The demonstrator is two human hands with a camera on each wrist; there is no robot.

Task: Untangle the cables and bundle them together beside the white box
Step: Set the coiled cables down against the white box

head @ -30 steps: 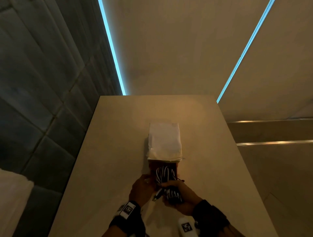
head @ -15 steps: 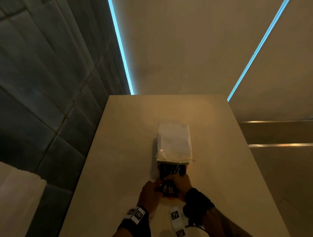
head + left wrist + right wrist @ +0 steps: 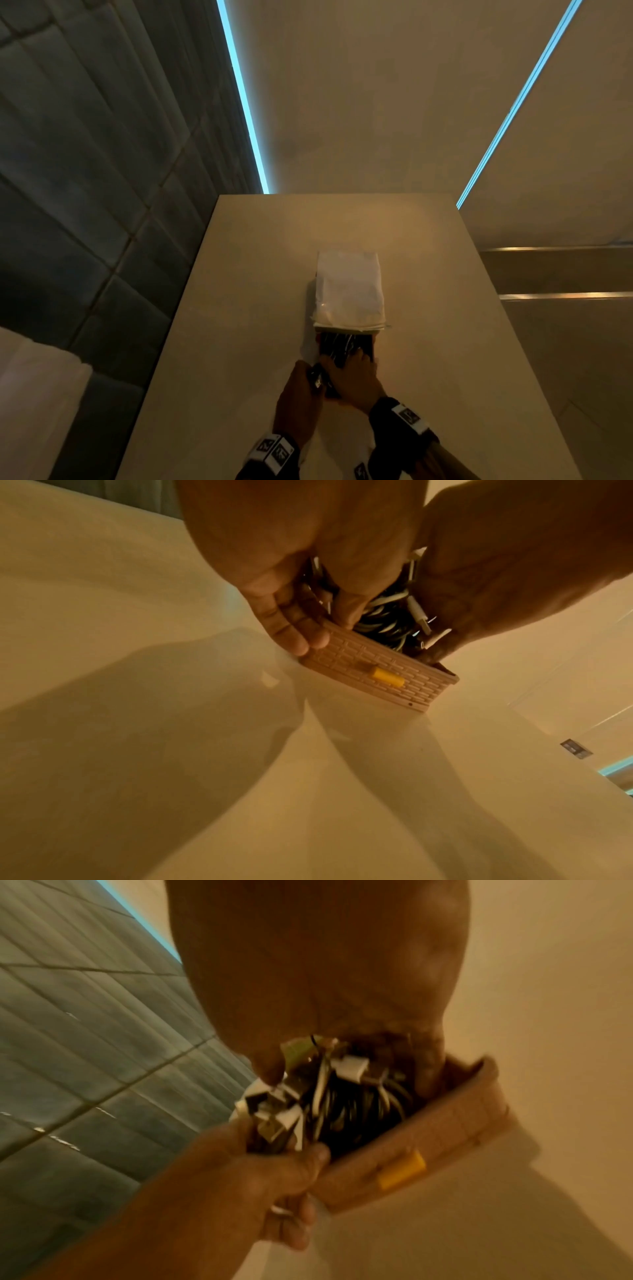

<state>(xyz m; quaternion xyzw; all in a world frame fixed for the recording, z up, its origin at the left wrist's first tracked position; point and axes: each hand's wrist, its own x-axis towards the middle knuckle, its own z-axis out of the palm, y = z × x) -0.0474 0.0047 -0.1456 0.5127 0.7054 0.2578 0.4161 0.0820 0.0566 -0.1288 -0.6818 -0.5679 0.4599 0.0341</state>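
Black and white cables [image 3: 387, 615] fill a small tan basket [image 3: 383, 674] with a brick-pattern wall and a yellow clasp [image 3: 388, 680]; both hands meet over it. Left hand [image 3: 297, 401]: thumb inside the near left corner of the basket, fingers [image 3: 294, 631] curled round the outside of its wall, so it steadies the basket while its thumb bears on the cable ends. Right hand [image 3: 356, 380]: laid over the top of the cable mass with fingers bent down into it; the right wrist view shows white plugs [image 3: 349, 1068] under its palm, but whether the fingers close round a strand cannot be told. Cables lie directly beneath and just beyond both hands, still in a tangled heap inside the basket, none yet out on the table [image 3: 239, 308]. Basket sits touching the near end of the white box [image 3: 349, 287], whose long axis runs away from the person, near to far, in line with the hands. Judgement: bundling has not begun; the heap must first come up and toward the person, then go to bare table at the left or right of the box. Neither hand is clearly nearer; the right sits higher on the heap and is better placed to lift.
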